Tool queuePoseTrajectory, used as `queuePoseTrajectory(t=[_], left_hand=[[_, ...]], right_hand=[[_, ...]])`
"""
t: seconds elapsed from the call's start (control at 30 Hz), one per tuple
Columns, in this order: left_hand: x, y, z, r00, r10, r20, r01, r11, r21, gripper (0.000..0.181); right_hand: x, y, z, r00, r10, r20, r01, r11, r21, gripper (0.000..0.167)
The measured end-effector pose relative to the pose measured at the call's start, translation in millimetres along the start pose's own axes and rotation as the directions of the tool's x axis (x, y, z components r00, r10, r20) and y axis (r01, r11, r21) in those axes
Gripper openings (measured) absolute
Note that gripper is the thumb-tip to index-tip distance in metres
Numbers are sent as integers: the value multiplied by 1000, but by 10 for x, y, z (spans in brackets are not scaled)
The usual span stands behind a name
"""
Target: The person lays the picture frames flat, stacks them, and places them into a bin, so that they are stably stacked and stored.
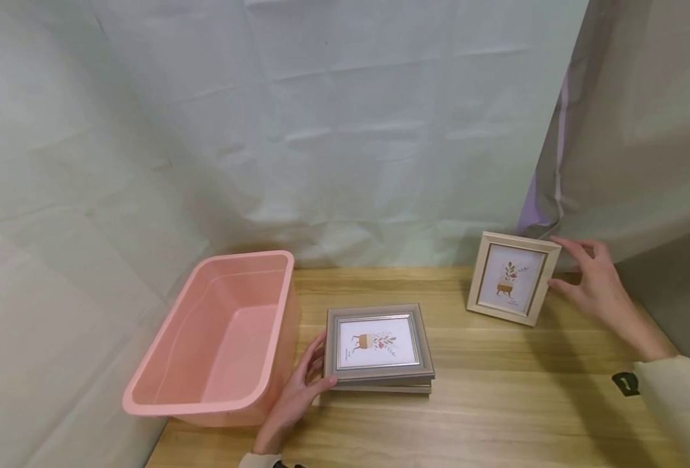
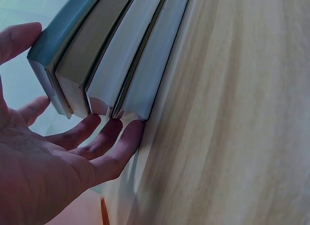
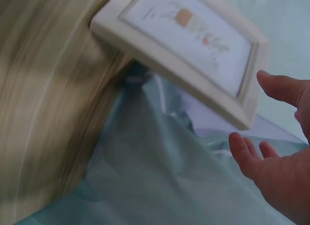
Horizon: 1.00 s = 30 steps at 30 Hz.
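A picture frame with a pale, light-coloured border [image 1: 475, 286] stands tilted back on the table at the right, showing a potted-plant print. Beside its right edge is my right hand [image 1: 599, 286], thumb and fingers spread near the upper corner. In the right wrist view, the fingers [image 3: 240, 150] are apart from the frame and the thumb is close to its edge. A grey picture frame [image 1: 380, 374] lies face up on a stack of several frames [image 2: 104, 55]. My left hand [image 1: 298, 387] rests at the stack's left end, its loosely bent fingers touching the edges.
A pink plastic tub [image 1: 283, 312] stands left of the stack, close to my left hand. The wooden table [image 1: 485, 403] meets a pale cloth backdrop [image 1: 380, 162] behind. A grey-brown cloth [image 1: 643, 130] hangs at the right, past the standing frame.
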<state>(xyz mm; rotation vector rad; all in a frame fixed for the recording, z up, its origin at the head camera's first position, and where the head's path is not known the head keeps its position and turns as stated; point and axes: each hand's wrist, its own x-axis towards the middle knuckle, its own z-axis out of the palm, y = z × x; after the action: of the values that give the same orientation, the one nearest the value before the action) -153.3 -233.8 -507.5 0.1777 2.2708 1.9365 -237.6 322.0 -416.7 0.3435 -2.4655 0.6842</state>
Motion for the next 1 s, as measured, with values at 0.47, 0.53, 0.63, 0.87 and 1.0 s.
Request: queuePoseTrajectory(t=[0.47,0.53,0.63,0.87,1.0], left_hand=[[1,-17,-48,999,8,37,-9,1000,15,88],[6,-13,-47,999,1,38,-2,1000,12,88],[16,-5,-41,999,-15,29,15,1000,3,89],[30,-2,-35,1000,-6,28,5,1000,12,88],[19,-10,-24,1000,3,22,-3,1000,14,88]], right_hand=[[251,322,108,982,-50,180,44,998,38,73],[284,367,118,981,-73,179,67,997,40,72],[311,415,119,979,-80,190,72,996,50,71],[308,462,75,970,-14,241,-19,991,135,61],[271,434,51,971,28,237,-63,988,141,55]])
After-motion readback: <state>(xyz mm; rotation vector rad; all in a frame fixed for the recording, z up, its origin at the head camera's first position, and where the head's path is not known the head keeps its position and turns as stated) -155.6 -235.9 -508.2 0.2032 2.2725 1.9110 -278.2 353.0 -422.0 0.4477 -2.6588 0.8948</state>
